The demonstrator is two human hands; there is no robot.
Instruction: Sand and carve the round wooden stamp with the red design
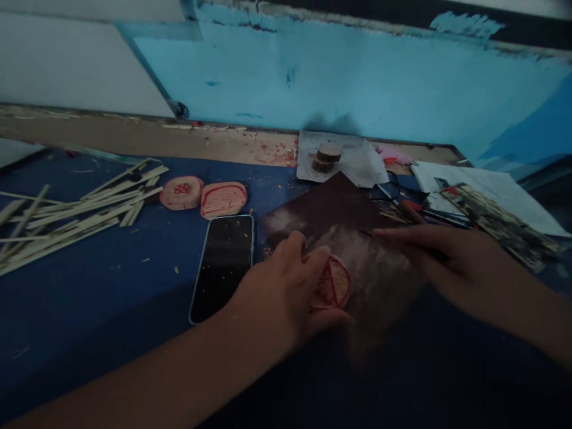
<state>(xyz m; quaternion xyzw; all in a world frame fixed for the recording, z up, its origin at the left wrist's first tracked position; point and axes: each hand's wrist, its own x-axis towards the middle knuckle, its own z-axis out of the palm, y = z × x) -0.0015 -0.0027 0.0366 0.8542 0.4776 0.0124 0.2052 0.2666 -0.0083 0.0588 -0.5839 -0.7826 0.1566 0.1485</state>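
Note:
My left hand (290, 280) is closed around a round wooden slice (334, 283) with red lines on its face, its thumb along the near edge. Under the slice lies a dark brown sheet (330, 199) that looks like sandpaper, dusted whitish over its near part. To the right, my right hand (433, 253) reaches over the sheet with fingers closed and index finger stretched along. A thin dark tip shows at that fingertip; dim light and blur hide what it belongs to. Left of my left hand lies a phone (223, 262) with crumbs on its screen.
Two red-marked wooden pieces, one round (181, 192) and one squarish (223, 199), lie behind the phone. Thin wooden strips (89, 208) are heaped at left. Stacked dark discs (328, 155) stand on white paper (370, 170). A rough bark-like piece (496, 220) lies at right.

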